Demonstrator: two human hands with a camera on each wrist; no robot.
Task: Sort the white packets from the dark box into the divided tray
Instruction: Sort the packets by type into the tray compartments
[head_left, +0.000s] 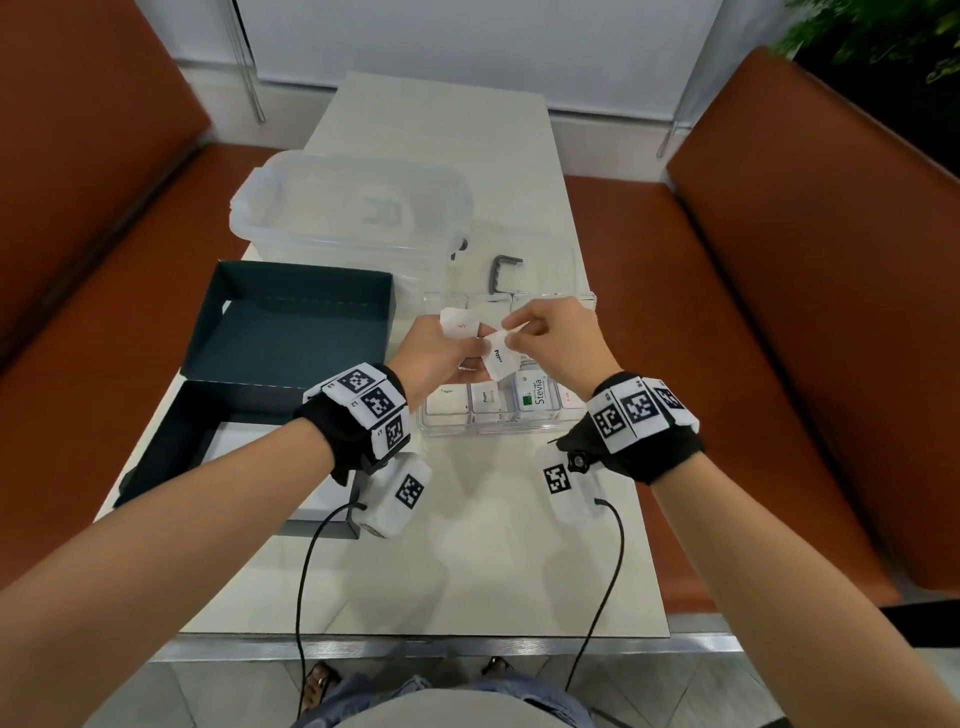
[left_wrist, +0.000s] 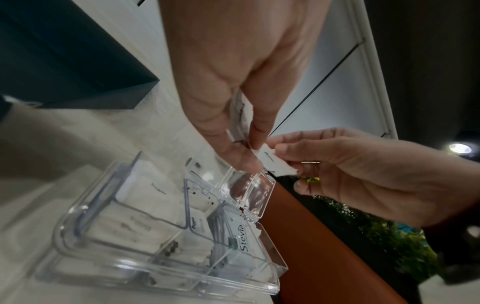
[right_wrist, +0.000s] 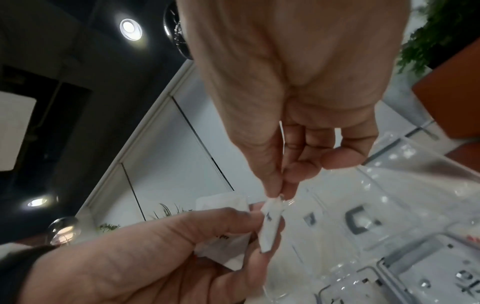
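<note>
My right hand (head_left: 558, 343) and my left hand (head_left: 441, 358) meet just above the clear divided tray (head_left: 584, 299), and one white pepper packet (head_left: 498, 358) hangs between them. My right thumb and forefinger (right_wrist: 272, 181) are pressed together on its top corner, the other fingers curled loosely behind. The packet's long axis runs downward from that pinch, toward the compartments straight beneath. My left thumb and fingertips (left_wrist: 241, 156) touch its other edge and also grip a small stack of packets (head_left: 460, 325), the top one with red lettering, fanned up behind my knuckles. The right hand is the nearer one to the tray's cells, so I judge it should carry this packet away from the stack and down. The cell with the other pepper packets (head_left: 485, 400) lies below and slightly toward my wrists from the pinch, next to the Stevia packets (head_left: 535, 397). The dark box (head_left: 291, 322) sits well off to the left of my left fingers; its far half looks emptied, the near half hidden by my forearm.
</note>
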